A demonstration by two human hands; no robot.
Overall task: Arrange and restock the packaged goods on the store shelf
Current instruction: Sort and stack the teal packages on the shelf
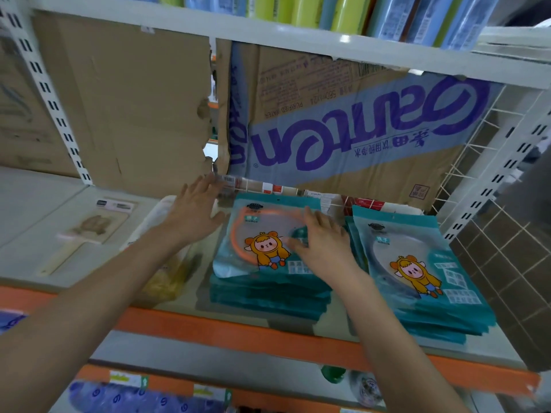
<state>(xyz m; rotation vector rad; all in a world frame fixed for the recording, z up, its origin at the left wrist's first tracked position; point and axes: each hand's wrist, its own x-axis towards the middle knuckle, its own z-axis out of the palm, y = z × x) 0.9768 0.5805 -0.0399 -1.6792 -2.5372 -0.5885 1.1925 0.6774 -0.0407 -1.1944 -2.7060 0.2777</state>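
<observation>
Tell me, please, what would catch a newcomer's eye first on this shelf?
Two piles of teal packets with a cartoon figure, a left stack and a right stack, lie side by side on the shelf. The right hand rests on the left stack; the left hand reaches open beside it. Behind stands cardboard with big purple upside-down lettering.

Your one head camera stands close before the pale store shelf [44,222], just outside its orange front edge [238,332]. It faces forward and a little down, straight at the brown cardboard backing [134,99] along the rear edge.
</observation>
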